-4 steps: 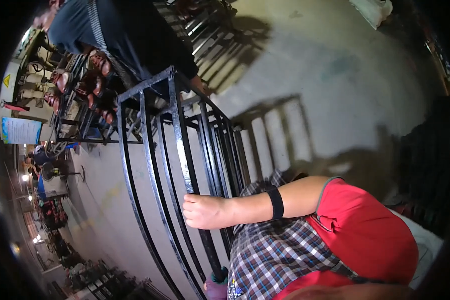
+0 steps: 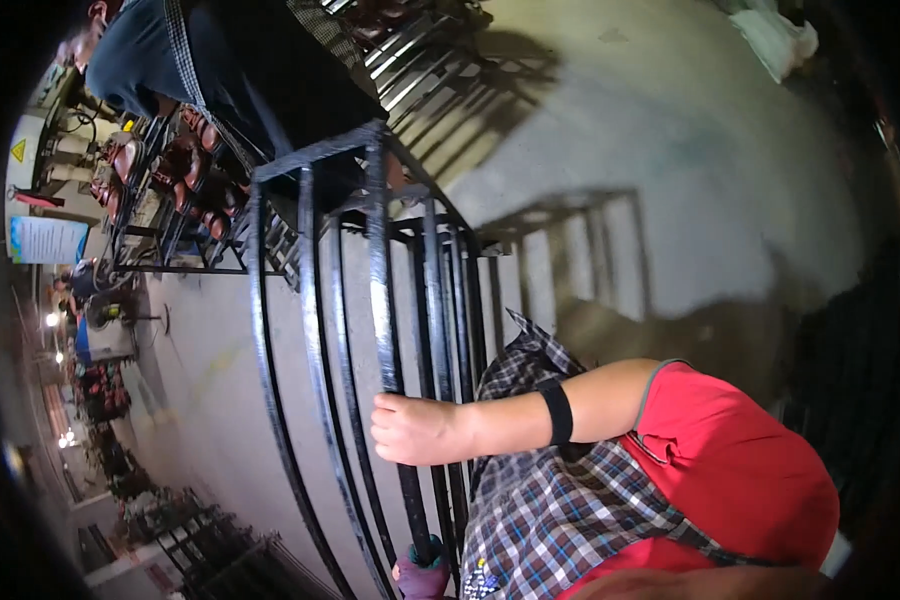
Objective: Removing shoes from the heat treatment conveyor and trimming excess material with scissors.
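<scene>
A black metal rack (image 2: 381,290) with long parallel bars stands in front of me. My right hand (image 2: 420,430), bare, with a black band on the forearm, is closed round one of its bars. Lower in the picture, my left hand (image 2: 424,580) wears a purple and green glove and is wrapped round the same bar; the lower edge cuts part of it off. A co-worker in dark clothing (image 2: 240,80) is at the rack's upper end, and one hand shows partly behind the bars there.
Brown leather shoes (image 2: 185,165) sit on another rack at the upper left. A fan (image 2: 100,312) stands on the grey floor (image 2: 210,360) at the left. More racks (image 2: 220,555) are at the lower left, and a white bag (image 2: 773,40) lies at the upper right.
The rack's upper end has shifted slightly right and upward in the picture. More of my gloved left hand shows. Both hands keep their hold on the bar.
</scene>
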`<state>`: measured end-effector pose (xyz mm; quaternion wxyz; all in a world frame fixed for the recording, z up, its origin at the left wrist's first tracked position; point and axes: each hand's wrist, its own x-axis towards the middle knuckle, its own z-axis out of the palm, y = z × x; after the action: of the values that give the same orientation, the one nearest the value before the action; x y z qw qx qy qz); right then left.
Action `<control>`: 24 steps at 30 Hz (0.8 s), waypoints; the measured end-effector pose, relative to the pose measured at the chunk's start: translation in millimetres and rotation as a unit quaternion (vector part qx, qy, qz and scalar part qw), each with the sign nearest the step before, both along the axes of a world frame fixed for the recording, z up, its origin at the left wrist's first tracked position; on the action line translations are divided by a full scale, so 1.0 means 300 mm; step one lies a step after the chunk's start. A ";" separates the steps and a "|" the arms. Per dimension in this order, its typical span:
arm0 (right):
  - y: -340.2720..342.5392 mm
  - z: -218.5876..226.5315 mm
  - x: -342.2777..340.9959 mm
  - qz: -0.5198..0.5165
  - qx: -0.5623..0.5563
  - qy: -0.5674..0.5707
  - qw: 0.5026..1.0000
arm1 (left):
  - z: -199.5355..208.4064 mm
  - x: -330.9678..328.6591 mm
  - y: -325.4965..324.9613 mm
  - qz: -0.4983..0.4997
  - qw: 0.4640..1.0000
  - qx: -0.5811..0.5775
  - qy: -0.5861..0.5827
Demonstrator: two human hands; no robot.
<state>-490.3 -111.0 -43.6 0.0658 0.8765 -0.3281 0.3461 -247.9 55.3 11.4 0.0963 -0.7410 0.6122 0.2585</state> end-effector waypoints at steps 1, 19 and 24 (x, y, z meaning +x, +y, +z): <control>0.018 -0.001 -0.152 -0.007 -0.020 -0.030 0.999 | -0.072 -0.058 0.064 -0.041 0.996 -0.071 -0.037; 0.021 0.417 -2.824 0.028 0.057 0.086 0.994 | 0.212 -2.632 0.037 -0.089 0.996 0.032 0.004; -0.008 0.584 -3.757 0.006 0.051 0.118 0.992 | 0.411 -3.614 -0.046 -0.083 0.960 -0.171 0.205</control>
<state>-1617.2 -113.3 131.8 0.0577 0.9153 -0.3303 0.2232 -1332.0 41.4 134.8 -0.1378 -0.6241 0.7134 0.2874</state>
